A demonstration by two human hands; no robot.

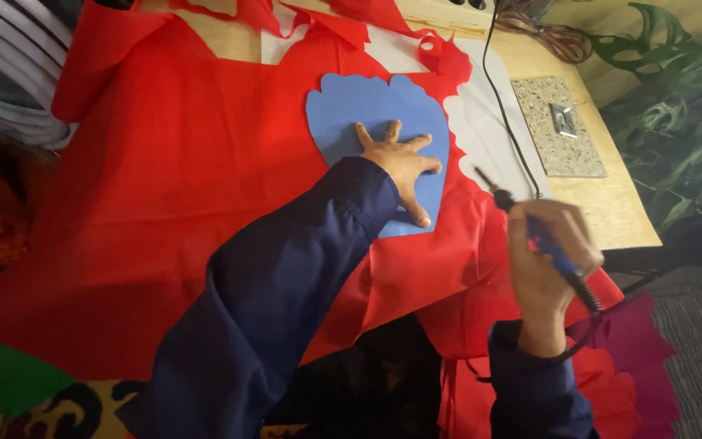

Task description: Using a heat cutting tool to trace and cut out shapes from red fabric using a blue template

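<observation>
A: Quick check. Where's your left hand (400,167)?

B: Flat on the blue template (371,122), palm down, fingers splayed and released, gripping nothing, just pressing. The template lies on the red fabric (164,187) near the table's far middle. Scalloped edge faces away from you, straight edges come toward you.

A: And the right?

B: Your right hand (546,252) is clenched round the blue-handled hot tool (530,223). Grip is pen-style, w/ the dark tip up and to the left. Its cord runs off behind the wrist.

A: Which way is the template from the tip?

B: Left of it. The tip sits just beside the template's right edge, apart from it, over the spot where red fabric meets the white sheet (489,138). That edge runs roughly near-to-far, so the tool's long axis crosses it at a slant. Rt hand is clearly the nearer one to that edge. Lt is mid-template.

A: Arm pose?

B: Lt forearm reaches diagonally across the fabric, sleeve down to the wrist. Rt forearm comes up short from below, wrist bent back.

A: Anything else around?

B: Speckled stone tile (558,126) w/ a small metal piece on it, far right on the wooden table (619,211). Well apart from both hands.
</observation>
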